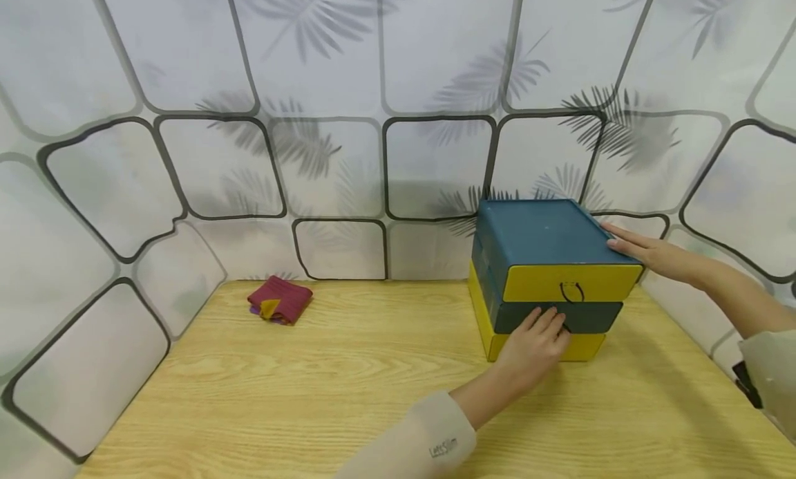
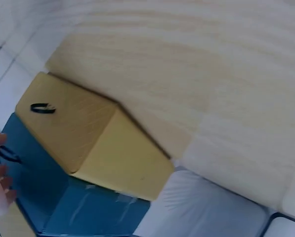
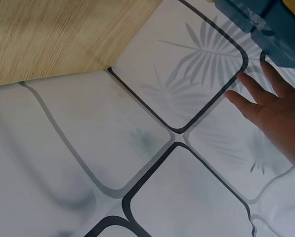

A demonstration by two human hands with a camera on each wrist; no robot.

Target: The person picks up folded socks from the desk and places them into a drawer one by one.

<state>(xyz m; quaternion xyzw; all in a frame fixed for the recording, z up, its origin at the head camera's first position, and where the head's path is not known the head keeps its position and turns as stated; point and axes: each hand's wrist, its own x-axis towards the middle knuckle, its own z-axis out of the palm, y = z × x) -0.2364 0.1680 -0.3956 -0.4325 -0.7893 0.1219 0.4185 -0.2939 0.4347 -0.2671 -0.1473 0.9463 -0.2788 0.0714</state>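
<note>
A drawer box (image 1: 541, 233) with a blue top and side stands on the right of the table; its fronts run yellow, dark blue, yellow downward. My left hand (image 1: 535, 348) is at the dark blue middle drawer (image 1: 593, 318), fingertips over its front. In the left wrist view, the black cord loop (image 2: 9, 154) of that drawer runs in between the thumb and fingers, which pinch its end. My right hand (image 1: 659, 254) rests on the box's top right edge with its fingers straight. The right wrist view shows that hand (image 3: 280, 108) with fingers spread beside the blue casing.
A folded burgundy cloth (image 1: 286, 298) with yellow and purple bits lies at the back left of the wooden table (image 1: 348, 389). Another black cord loop (image 1: 572, 292) hangs on the top yellow drawer. A patterned white covering (image 1: 336, 168) rises behind the table and at both sides.
</note>
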